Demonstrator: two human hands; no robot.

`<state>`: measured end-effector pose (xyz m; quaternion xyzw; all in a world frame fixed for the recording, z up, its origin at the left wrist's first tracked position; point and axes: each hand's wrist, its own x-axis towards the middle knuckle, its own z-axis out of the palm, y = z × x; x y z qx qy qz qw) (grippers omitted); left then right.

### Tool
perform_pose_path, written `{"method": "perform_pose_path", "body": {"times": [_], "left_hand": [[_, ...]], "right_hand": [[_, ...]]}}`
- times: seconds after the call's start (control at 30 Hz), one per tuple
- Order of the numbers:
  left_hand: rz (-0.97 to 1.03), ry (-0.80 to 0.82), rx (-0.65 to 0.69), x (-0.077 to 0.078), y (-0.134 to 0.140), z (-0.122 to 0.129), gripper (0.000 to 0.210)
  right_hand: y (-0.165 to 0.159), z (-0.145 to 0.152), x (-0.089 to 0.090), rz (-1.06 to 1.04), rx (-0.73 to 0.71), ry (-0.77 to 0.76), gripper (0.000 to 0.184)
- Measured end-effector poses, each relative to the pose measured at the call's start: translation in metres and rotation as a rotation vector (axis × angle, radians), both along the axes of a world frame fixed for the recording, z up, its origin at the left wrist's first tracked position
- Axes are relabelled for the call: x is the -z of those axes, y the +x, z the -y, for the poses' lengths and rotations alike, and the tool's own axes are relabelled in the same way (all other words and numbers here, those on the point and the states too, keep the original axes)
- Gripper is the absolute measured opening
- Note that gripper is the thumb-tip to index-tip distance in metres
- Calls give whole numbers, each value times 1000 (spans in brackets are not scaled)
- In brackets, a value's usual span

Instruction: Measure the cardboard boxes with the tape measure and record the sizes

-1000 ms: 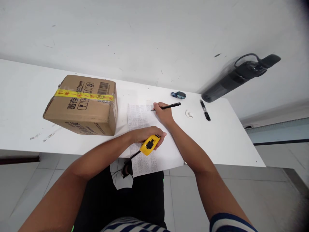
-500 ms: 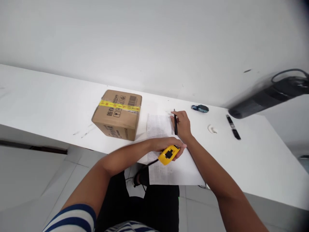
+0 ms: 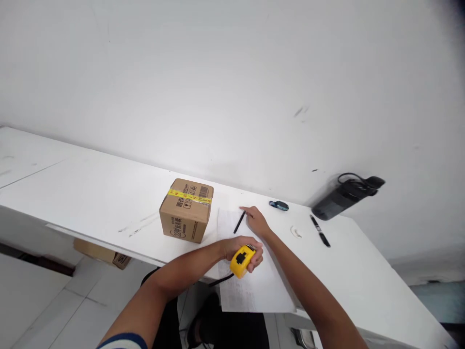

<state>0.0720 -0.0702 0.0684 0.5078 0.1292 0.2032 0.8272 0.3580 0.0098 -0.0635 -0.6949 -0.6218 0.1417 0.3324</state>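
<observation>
1. Our left hand point(image 3: 236, 244) is gripping the yellow tape measure point(image 3: 238, 268) above the paper point(image 3: 269, 293), partly blocking it; holding it clear should help us see.
2. Just beyond, our right hand point(image 3: 257, 221) is touching the pen point(image 3: 240, 221); we cannot tell whether its fingers are pinching it. Pressing the overhanging paper flat should help.
3. Left of our hands, a box point(image 3: 186, 212) is standing; rightward, a marker point(image 3: 320, 231) is lying and, farther, a bottle point(image 3: 337, 198) is standing.

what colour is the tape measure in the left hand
The tape measure is yellow and black, best seen in the head view.
</observation>
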Motion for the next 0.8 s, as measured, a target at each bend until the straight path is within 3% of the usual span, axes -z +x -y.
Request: {"method": "perform_pose_path", "body": {"times": [0.1, 0.17, 0.23, 0.3, 0.33, 0.4, 0.43, 0.5, 0.6, 0.7, 0.8], "left_hand": [[87, -63, 88, 13, 29, 0, 40], [220, -161, 114, 13, 39, 0, 54], [389, -257, -55, 2, 32, 6, 60], [507, -341, -302, -19, 12, 16, 61], [531, -375, -399, -32, 1, 21, 62], [513, -413, -517, -55, -20, 30, 62], [481, -402, -556, -66, -27, 31, 62], [414, -305, -663, -79, -38, 25, 61], [284, 4, -958, -83, -55, -3, 54], [-78, 370, -1217, -67, -81, -38, 42], [-518, 482, -1285, -36, -105, -63, 54]], "right_hand": [[-1, 13, -45, -242, -12, -86, 52], [-14, 41, -79, -359, -132, 40, 51], [-40, 81, -113, -434, -430, 144, 58], [-77, 121, -141, -393, -731, 155, 65], [-98, 137, -153, -316, -808, 160, 73], [-140, 153, -170, -197, -755, 232, 88], [-158, 151, -176, -209, -690, 286, 90], [-188, 133, -184, -321, -589, 405, 77], [-211, 86, -189, -429, -590, 437, 68], [-214, 43, -196, -525, -533, 244, 58], [-210, 17, -201, -526, -507, 56, 48]]}}
